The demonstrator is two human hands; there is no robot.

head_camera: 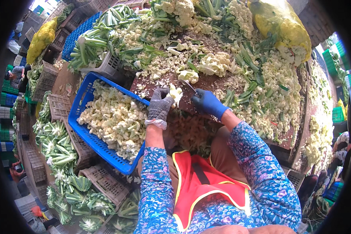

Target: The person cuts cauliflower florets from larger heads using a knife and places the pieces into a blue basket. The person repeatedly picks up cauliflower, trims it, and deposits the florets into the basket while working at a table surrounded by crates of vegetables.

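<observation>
My left hand [161,106], in a grey knit glove, grips a piece of cauliflower [175,94] over the front edge of a reddish-brown work table [204,83]. In a blue glove, my right hand [207,101] holds a knife [187,85], its blade pointing up and to the left. The handle is hidden in my fingers. Just beyond the blade lies a small cauliflower chunk [189,76], and a larger cauliflower head [215,63] rests behind it. Left of my left hand, a blue plastic basket [80,99] is heaped with cut cauliflower florets [112,120].
Loose florets [280,96] cover the table's right side. A yellow mesh sack [283,29] of cauliflower stands at the back right. Trimmed leaves [89,48] pile at the back left. Plastic crates [105,184] with leafy stalks [61,149] line the left. Other people [17,77] are farther off.
</observation>
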